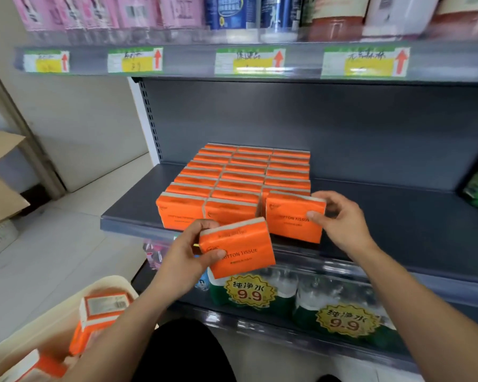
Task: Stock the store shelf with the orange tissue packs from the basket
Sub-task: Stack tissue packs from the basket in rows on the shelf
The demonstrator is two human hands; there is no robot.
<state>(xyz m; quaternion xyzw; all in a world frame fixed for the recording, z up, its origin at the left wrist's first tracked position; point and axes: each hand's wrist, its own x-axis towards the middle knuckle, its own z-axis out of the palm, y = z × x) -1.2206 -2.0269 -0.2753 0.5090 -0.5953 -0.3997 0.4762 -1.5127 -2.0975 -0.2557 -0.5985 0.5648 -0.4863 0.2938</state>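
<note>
— What's the left hand (188, 252) doing?
— Curled round a tilted orange pack (240, 249), held in the air just off the shelf's (370, 216) front edge.
— And the right hand (340, 219)?
— Thumb and fingers pinch the front pack (293, 219) of the right-hand row, at the front edge. More packs (102, 307) lie in the basket (53, 312).
</note>
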